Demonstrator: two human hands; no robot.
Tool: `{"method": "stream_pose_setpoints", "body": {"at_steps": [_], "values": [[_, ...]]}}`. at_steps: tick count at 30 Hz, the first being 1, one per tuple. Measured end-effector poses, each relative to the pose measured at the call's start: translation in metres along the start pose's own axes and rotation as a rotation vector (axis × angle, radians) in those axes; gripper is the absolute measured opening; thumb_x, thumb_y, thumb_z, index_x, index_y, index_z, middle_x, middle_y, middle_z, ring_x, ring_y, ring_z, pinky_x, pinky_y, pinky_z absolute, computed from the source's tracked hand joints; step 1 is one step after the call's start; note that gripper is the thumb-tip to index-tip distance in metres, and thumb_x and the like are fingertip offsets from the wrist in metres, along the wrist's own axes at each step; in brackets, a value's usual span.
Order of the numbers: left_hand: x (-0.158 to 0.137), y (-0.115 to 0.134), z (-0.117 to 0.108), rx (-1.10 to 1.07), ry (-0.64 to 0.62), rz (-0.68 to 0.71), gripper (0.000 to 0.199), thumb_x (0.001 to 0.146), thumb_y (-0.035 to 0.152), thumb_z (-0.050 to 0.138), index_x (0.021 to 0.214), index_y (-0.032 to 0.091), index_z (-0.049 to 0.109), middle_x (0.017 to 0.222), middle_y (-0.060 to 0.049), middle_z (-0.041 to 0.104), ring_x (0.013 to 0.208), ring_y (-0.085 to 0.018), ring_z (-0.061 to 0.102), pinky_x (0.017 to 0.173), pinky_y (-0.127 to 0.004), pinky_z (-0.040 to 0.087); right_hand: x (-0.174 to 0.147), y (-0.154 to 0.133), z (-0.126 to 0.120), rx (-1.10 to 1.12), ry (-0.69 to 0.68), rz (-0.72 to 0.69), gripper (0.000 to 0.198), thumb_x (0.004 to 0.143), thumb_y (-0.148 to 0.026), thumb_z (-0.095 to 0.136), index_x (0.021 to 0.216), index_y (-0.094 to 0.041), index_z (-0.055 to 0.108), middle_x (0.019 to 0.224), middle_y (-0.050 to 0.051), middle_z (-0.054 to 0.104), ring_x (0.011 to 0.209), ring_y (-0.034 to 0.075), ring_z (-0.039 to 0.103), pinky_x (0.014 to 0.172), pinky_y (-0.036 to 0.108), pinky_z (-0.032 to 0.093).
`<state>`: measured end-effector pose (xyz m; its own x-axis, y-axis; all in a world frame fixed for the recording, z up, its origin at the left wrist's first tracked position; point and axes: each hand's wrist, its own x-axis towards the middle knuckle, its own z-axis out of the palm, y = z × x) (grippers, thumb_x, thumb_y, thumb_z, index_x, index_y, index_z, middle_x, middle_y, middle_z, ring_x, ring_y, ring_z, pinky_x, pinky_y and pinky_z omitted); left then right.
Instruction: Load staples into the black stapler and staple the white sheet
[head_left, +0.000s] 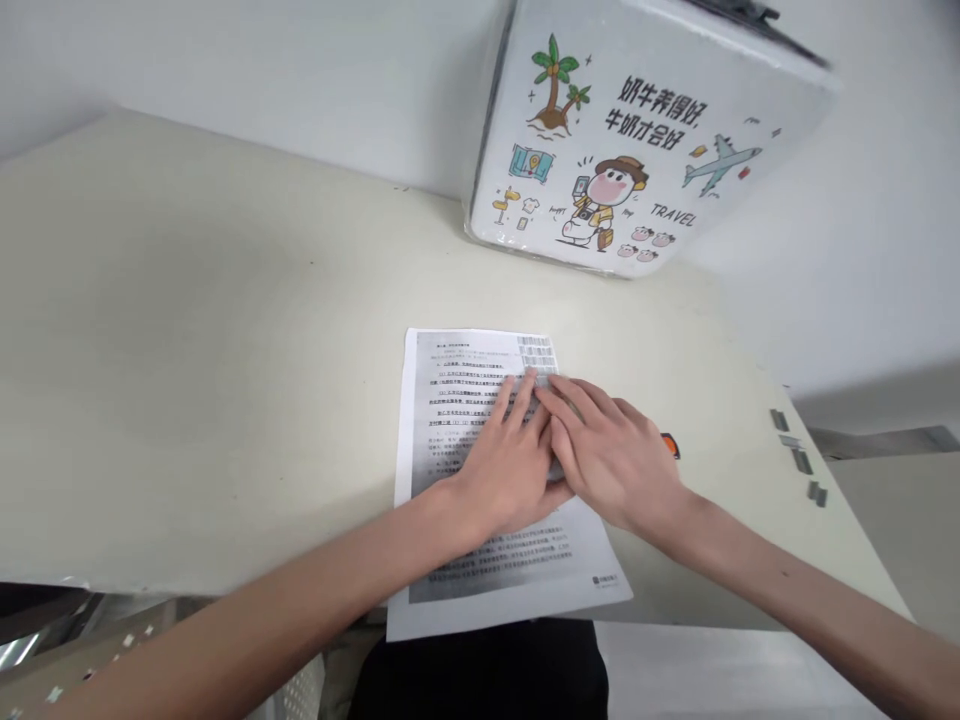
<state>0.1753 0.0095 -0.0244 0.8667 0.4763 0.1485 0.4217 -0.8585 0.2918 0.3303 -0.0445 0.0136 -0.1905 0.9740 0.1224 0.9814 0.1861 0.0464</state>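
Note:
A printed sheet of paper (510, 600) lies on the table with its lower edge past the table's front. My left hand (506, 465) rests on the sheet, its fingers stretched out toward the top right. Over the sheet's right edge, my right hand (611, 450) lies palm down, with its fingertips crossing the fingers of my left hand. Both hands press close together, so the paper beneath them is hidden. An orange and black object (670, 446) peeks out behind my right hand; most of it is covered and its kind cannot be made out.
A white case with cartoon prints (600, 140) stands at the back against the wall. Several small grey strips, like staple strips (802, 460), lie near the right edge of the pale table (225, 350). A perforated light-coloured surface (304, 690) shows below the table at the lower left.

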Motion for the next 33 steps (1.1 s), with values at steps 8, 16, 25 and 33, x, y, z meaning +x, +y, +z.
{"method": "stream_pose_setpoints", "body": {"at_steps": [8, 16, 25, 33], "values": [[0.001, -0.004, 0.004, -0.036, 0.046, 0.008, 0.079, 0.106, 0.063, 0.039, 0.165, 0.011, 0.032, 0.172, -0.015, 0.034, 0.164, -0.039, 0.005, 0.133, -0.057, 0.006, -0.007, 0.008, -0.010, 0.257, 0.073, 0.113, 0.045, 0.110, -0.031, 0.029, 0.132, -0.027, 0.068, 0.146, 0.007, 0.066, 0.128, 0.029, 0.065, 0.102, 0.051, 0.054], [-0.002, -0.009, 0.002, -0.012, 0.043, 0.018, 0.081, 0.105, 0.068, 0.034, 0.164, 0.013, 0.035, 0.174, -0.014, 0.028, 0.165, -0.035, 0.007, 0.133, -0.054, 0.008, -0.053, 0.016, 0.010, 0.335, 0.321, 0.054, 0.033, 0.110, -0.034, 0.034, 0.119, -0.022, 0.064, 0.109, 0.011, 0.074, 0.100, 0.028, 0.067, 0.089, 0.047, 0.051], [0.000, -0.019, -0.005, 0.000, 0.004, 0.046, 0.085, 0.105, 0.072, 0.032, 0.167, 0.013, 0.030, 0.176, -0.014, 0.024, 0.165, -0.033, 0.007, 0.133, -0.053, 0.011, -0.061, 0.060, 0.030, 0.278, 0.297, 0.060, 0.035, 0.104, -0.052, 0.053, 0.121, -0.022, 0.060, 0.109, 0.013, 0.072, 0.096, 0.030, 0.067, 0.083, 0.045, 0.055], [0.006, -0.025, -0.011, 0.019, -0.041, 0.032, 0.089, 0.104, 0.073, 0.033, 0.171, 0.016, 0.018, 0.178, -0.012, 0.014, 0.165, -0.030, 0.003, 0.134, -0.051, 0.011, -0.045, 0.111, 0.043, 0.326, 0.362, 0.222, 0.047, 0.101, -0.062, 0.055, 0.125, -0.021, 0.063, 0.114, 0.014, 0.074, 0.100, 0.032, 0.071, 0.087, 0.046, 0.056]]}}
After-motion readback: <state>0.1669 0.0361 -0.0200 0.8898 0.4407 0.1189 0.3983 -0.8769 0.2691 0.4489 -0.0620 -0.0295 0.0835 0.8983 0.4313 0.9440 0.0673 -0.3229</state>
